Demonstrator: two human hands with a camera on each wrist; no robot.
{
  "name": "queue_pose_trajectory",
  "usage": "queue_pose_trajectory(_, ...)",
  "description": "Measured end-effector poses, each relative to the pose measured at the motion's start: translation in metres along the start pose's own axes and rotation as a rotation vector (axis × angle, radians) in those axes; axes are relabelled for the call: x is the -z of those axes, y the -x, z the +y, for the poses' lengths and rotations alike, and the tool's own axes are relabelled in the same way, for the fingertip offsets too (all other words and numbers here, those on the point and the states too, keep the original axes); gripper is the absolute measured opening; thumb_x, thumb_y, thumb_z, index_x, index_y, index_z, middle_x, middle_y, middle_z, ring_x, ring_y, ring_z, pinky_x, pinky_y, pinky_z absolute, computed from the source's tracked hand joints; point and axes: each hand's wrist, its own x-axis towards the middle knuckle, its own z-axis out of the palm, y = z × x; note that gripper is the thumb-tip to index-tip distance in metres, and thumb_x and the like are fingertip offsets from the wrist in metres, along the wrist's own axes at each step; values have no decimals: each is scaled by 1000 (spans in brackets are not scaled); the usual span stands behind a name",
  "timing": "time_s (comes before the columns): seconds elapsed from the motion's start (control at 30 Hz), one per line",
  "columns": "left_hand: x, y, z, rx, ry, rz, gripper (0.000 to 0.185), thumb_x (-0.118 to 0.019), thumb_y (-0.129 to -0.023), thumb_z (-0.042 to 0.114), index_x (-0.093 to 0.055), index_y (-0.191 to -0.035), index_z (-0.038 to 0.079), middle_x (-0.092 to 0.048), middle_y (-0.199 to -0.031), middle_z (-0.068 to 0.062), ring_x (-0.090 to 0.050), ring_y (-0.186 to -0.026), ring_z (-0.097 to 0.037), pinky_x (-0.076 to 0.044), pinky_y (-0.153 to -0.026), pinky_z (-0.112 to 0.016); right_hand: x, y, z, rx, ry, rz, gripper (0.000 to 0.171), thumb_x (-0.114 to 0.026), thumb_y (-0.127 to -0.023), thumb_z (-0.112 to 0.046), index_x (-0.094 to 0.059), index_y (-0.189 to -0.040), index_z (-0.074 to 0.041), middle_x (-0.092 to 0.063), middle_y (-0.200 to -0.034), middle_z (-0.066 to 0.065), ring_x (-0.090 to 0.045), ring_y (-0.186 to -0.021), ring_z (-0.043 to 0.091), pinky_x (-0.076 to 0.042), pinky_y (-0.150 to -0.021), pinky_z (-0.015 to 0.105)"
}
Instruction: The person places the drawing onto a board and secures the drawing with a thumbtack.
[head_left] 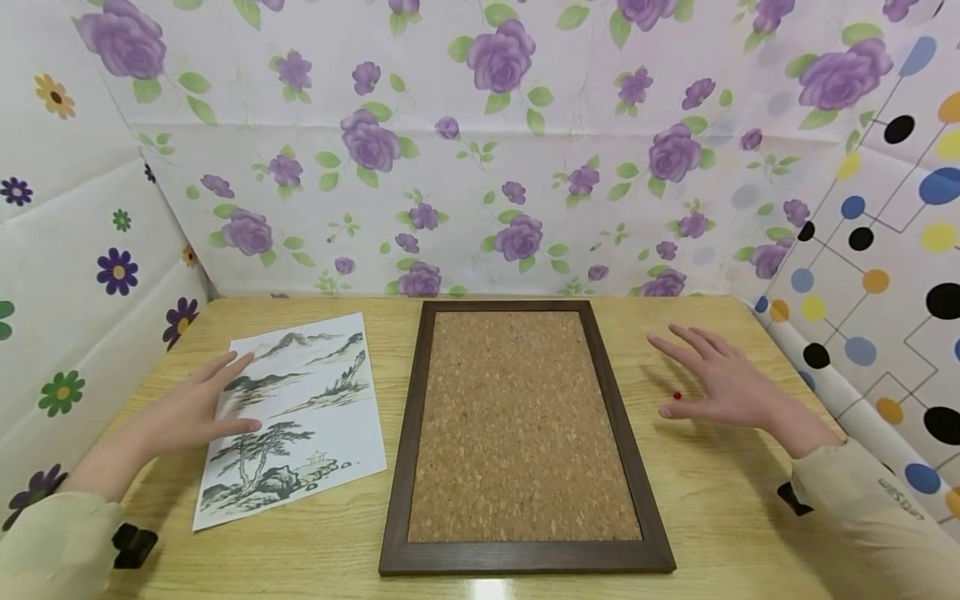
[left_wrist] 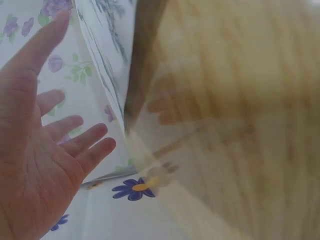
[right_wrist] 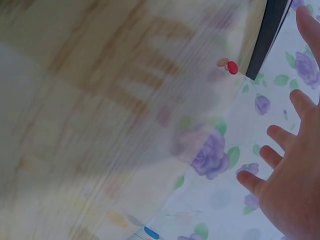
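A cork board (head_left: 521, 421) in a dark wooden frame lies flat in the middle of the wooden table (head_left: 720, 508). To its left lies a sheet with an ink landscape painting (head_left: 296, 412). My left hand (head_left: 191, 408) hovers at the sheet's left edge, fingers straight and spread, holding nothing. My right hand (head_left: 723, 379) floats open right of the board, over a small red pushpin (head_left: 677, 396) on the table. The left wrist view shows the open left hand (left_wrist: 45, 155) and the sheet's edge (left_wrist: 107, 60). In the right wrist view the red pushpin (right_wrist: 232, 67) lies by the frame (right_wrist: 267, 35), the right hand (right_wrist: 290, 185) open.
Floral-papered walls (head_left: 480, 150) close in the table at the back and left; a dotted panel (head_left: 885, 250) stands on the right. Bare tabletop shows in front of the board and on either side of it.
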Motion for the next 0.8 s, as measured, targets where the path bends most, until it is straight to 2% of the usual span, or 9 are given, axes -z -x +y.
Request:
queue_pose_trajectory(0.17, -5, 5, -7, 56, 8, -20, 115, -78, -80, 48, -12, -156, -6, -21, -151, -42, -32, -129, -65, -33, -99, -75, -3, 2, 3, 10, 4, -4, 98, -76, -77, -59, -28, -157, -30, -28, -160, 20, -28, -142, 49, -31, -102, 73)
queue_pose_trajectory(0.37, -8, 9, -12, 106, 20, -69, 124, -80, -77, 49, -5, -154, -12, -23, -148, -46, -30, -129, -65, -31, -102, -73, -6, 4, 4, 25, 4, -16, 99, -76, -77, -61, -29, -157, -28, -33, -156, 23, -34, -136, 50, -37, -97, 72)
queue_pose_trajectory(0.5, -9, 9, -11, 124, 34, -86, 126, -79, -78, 49, 1, -153, -13, -24, -146, -48, -29, -129, -67, -31, -102, -73, -6, 5, 5, 27, 5, -26, 99, -75, -77, -62, -28, -157, -27, -34, -155, 22, -35, -136, 50, -38, -96, 72)
queue_pose_trajectory(0.8, -15, 8, -14, 128, 11, -79, 129, -80, -77, 51, 3, -153, -13, -28, -142, -51, -34, -124, -68, -33, -101, -74, -11, 10, 10, 10, -29, -51, 99, -75, -77, -61, -28, -157, -26, -35, -155, 23, -36, -134, 49, -37, -95, 73)
